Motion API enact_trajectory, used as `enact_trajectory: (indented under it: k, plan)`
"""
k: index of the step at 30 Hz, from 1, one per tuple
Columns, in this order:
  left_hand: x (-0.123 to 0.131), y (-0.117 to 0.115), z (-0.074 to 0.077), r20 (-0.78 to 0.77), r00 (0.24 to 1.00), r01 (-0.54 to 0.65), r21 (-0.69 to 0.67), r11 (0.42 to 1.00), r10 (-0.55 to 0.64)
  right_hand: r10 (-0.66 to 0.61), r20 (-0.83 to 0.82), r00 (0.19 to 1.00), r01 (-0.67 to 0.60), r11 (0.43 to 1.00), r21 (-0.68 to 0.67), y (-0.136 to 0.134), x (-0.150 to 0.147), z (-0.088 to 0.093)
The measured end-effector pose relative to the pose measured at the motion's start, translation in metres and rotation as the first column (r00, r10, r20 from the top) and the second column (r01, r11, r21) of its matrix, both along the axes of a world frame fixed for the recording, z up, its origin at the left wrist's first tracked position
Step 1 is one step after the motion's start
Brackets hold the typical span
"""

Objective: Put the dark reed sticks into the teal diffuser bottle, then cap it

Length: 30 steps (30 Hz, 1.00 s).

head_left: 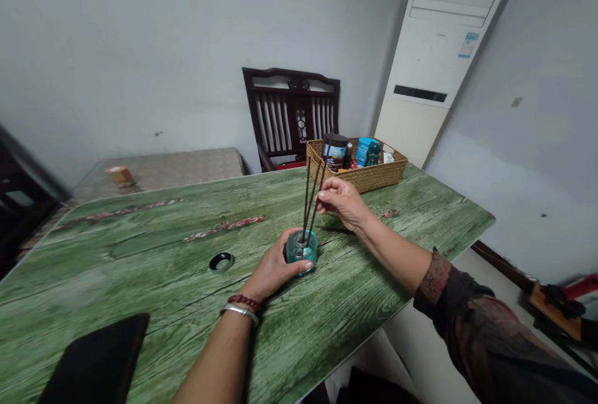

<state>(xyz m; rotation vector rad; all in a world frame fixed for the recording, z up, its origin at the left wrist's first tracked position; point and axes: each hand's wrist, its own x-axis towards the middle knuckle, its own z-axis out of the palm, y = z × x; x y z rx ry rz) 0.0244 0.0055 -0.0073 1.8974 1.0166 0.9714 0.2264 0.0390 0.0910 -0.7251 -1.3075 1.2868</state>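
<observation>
Fingers (327, 189) of the right hand (343, 202) pinch dark reed sticks (312, 198), their lower ends standing in a teal glass bottle (303, 253). Fingers (299, 266) of the left hand (273, 272) clasp the bottle, which sits on a green wood-grain table (140, 286). A black ring (221, 261) lies near it, and a woven basket (357, 170) of jars (335, 152) stands at the far edge.
</observation>
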Motion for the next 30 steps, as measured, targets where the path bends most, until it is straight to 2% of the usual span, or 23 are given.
enact_trajectory:
  k: [5,11,14,19,23,25,26,28,30]
  plan:
    - [0.002,-0.003,0.005,0.002,1.000,-0.014,-0.005,1.000,0.014,-0.045,0.042,0.998,0.043,0.997,0.057,0.018,-0.017,0.006]
    - [0.001,-0.002,0.005,-0.017,1.000,-0.025,-0.020,0.999,0.024,-0.049,0.212,0.976,0.015,0.987,0.160,0.012,-0.018,0.013]
    - [0.001,-0.001,0.006,-0.044,0.999,-0.019,-0.040,0.999,0.018,-0.129,0.334,0.934,0.060,0.976,0.211,0.001,-0.020,0.001]
    - [-0.001,0.002,0.007,-0.084,0.995,-0.055,-0.011,0.998,0.054,-0.244,0.522,0.817,0.101,0.953,0.286,-0.025,-0.023,-0.026]
    - [-0.002,0.005,0.007,-0.112,0.992,-0.057,-0.041,0.997,0.052,-0.335,0.580,0.743,0.138,0.924,0.356,-0.035,0.011,-0.026]
    - [-0.002,0.005,0.006,-0.097,0.993,-0.070,-0.055,0.996,0.065,-0.414,0.637,0.650,0.182,0.899,0.398,-0.030,0.041,-0.023]
    - [-0.001,0.005,0.006,-0.087,0.994,-0.076,-0.058,0.995,0.071,-0.451,0.684,0.573,0.201,0.887,0.416,-0.026,0.058,-0.023]
    - [-0.001,0.005,0.006,-0.076,0.994,-0.078,-0.066,0.995,0.073,-0.458,0.819,0.347,0.220,0.888,0.404,-0.016,0.088,-0.024]
    - [0.000,0.004,0.006,-0.073,0.995,-0.069,-0.080,0.994,0.063,-0.397,0.910,0.121,0.219,0.905,0.365,-0.008,0.109,-0.030]
